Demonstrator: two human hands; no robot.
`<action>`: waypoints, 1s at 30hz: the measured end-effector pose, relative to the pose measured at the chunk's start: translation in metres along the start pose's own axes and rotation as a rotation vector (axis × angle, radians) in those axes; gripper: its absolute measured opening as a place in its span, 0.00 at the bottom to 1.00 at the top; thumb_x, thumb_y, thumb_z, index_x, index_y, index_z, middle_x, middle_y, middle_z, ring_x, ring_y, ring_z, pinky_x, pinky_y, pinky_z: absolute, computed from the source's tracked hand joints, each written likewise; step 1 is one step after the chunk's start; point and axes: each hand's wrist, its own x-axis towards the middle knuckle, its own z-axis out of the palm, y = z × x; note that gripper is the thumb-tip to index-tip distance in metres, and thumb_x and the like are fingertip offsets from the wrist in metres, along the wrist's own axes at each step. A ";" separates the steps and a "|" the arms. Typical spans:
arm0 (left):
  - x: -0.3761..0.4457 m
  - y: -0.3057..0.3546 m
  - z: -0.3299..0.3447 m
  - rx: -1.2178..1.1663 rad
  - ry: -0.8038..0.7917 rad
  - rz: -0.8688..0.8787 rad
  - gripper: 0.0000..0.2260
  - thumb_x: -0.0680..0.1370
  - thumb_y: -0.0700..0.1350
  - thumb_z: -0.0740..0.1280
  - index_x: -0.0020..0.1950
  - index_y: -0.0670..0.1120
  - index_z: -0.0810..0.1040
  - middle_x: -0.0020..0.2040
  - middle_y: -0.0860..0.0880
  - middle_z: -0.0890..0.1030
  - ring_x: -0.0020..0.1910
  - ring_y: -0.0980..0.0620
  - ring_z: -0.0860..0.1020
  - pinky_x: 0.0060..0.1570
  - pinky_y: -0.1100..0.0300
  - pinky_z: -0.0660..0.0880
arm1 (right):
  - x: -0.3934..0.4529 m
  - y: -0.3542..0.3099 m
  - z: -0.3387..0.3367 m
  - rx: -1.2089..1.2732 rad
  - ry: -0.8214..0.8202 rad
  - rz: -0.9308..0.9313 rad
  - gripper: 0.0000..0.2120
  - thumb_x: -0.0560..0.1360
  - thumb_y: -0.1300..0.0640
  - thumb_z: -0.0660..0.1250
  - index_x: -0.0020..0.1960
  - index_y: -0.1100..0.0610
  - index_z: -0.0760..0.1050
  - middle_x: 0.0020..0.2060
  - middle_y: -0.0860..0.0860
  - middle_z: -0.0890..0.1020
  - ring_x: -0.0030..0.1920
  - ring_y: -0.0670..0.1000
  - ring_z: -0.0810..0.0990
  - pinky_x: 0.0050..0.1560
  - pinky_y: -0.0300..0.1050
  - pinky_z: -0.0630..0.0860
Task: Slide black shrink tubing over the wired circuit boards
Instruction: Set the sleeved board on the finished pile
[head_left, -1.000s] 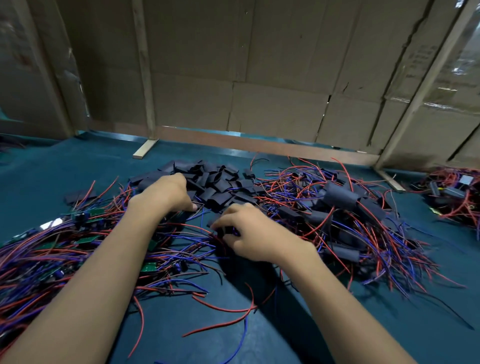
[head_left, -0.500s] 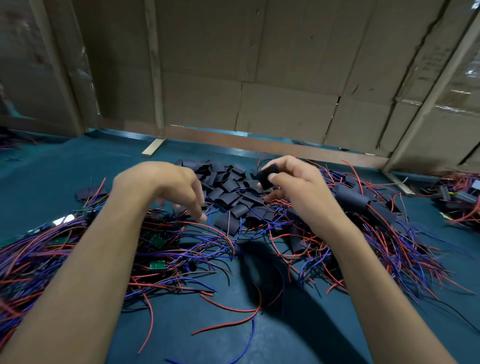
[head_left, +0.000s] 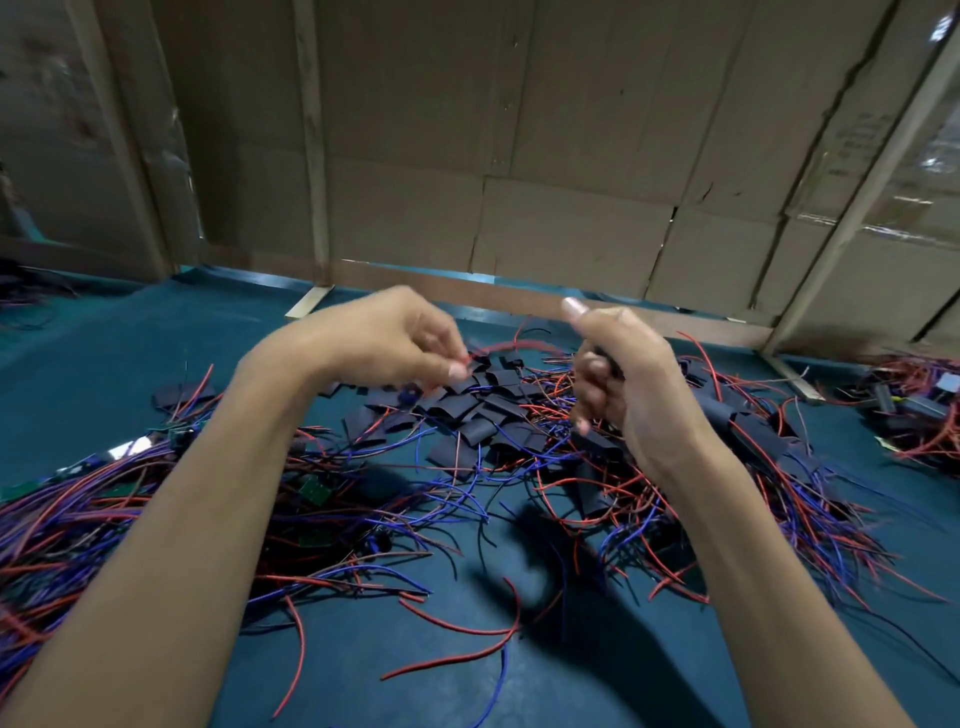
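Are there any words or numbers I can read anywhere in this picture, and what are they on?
None can be read.
Cardboard box on the right: faint dark printing, too blurred to read.
Green circuit boards: any markings are too small to make out.
Black shrink tubing pieces: no print shows.

a heap of tubing pieces (head_left: 470, 415) lies mid-table (head_left: 130, 343), before the cardboard wall (head_left: 519, 156). wired boards (head_left: 317, 491) spread to its left and near side; a tangle with sleeved boards (head_left: 753, 441) lies to its right. another bundle (head_left: 914, 410) sits well apart at the far right. both hands, left hand (head_left: 395, 338) and right hand (head_left: 628, 374), hang above the heap, loose wires (head_left: 457, 631) lying nearer.
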 end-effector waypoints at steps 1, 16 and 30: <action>-0.001 0.006 0.000 -0.093 0.081 0.058 0.00 0.77 0.44 0.73 0.47 0.49 0.84 0.37 0.51 0.86 0.32 0.59 0.79 0.35 0.67 0.74 | -0.001 -0.001 0.001 -0.030 0.004 -0.027 0.17 0.72 0.46 0.73 0.46 0.55 0.69 0.29 0.47 0.62 0.28 0.50 0.58 0.25 0.43 0.68; -0.002 0.072 0.026 -1.344 0.366 0.302 0.07 0.85 0.50 0.60 0.51 0.50 0.74 0.32 0.54 0.65 0.23 0.60 0.58 0.18 0.68 0.54 | -0.020 -0.022 0.006 -0.551 -0.265 -0.041 0.22 0.56 0.37 0.81 0.31 0.54 0.79 0.26 0.55 0.82 0.24 0.50 0.79 0.24 0.41 0.73; -0.011 0.063 0.007 -2.042 0.367 0.453 0.15 0.84 0.52 0.61 0.45 0.45 0.79 0.30 0.54 0.63 0.21 0.59 0.55 0.17 0.68 0.48 | -0.019 -0.014 0.000 -0.645 -0.473 0.108 0.32 0.55 0.36 0.80 0.55 0.49 0.82 0.27 0.52 0.79 0.28 0.50 0.77 0.32 0.44 0.75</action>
